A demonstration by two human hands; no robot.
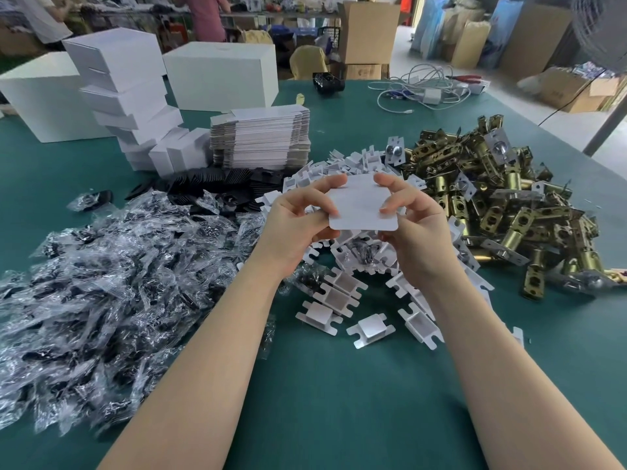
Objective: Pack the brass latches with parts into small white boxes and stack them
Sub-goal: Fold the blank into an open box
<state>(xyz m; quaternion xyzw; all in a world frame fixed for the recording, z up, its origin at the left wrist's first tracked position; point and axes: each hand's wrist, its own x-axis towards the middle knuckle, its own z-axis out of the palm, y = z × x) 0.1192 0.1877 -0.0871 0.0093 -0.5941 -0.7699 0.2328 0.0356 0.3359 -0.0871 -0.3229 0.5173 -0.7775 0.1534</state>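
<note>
Both hands hold one small white box [361, 206] in the air above the green table [339, 385]. My left hand [298, 222] grips its left side, thumb and fingers curled round the edge. My right hand [414, 225] pinches its right side. The box's open flap faces me. A heap of brass latches [502, 201] lies to the right. White folded card inserts [342, 296] are scattered under and in front of my hands. Clear bags of black parts [112, 290] cover the left of the table.
Flat unfolded box blanks [261, 140] are stacked behind the hands, beside a leaning stack of closed small white boxes [135, 106]. Black plates [217, 181] lie behind the bags. Large white cartons [220, 74] and white cables [420, 86] sit at the far edge. People stand in the background.
</note>
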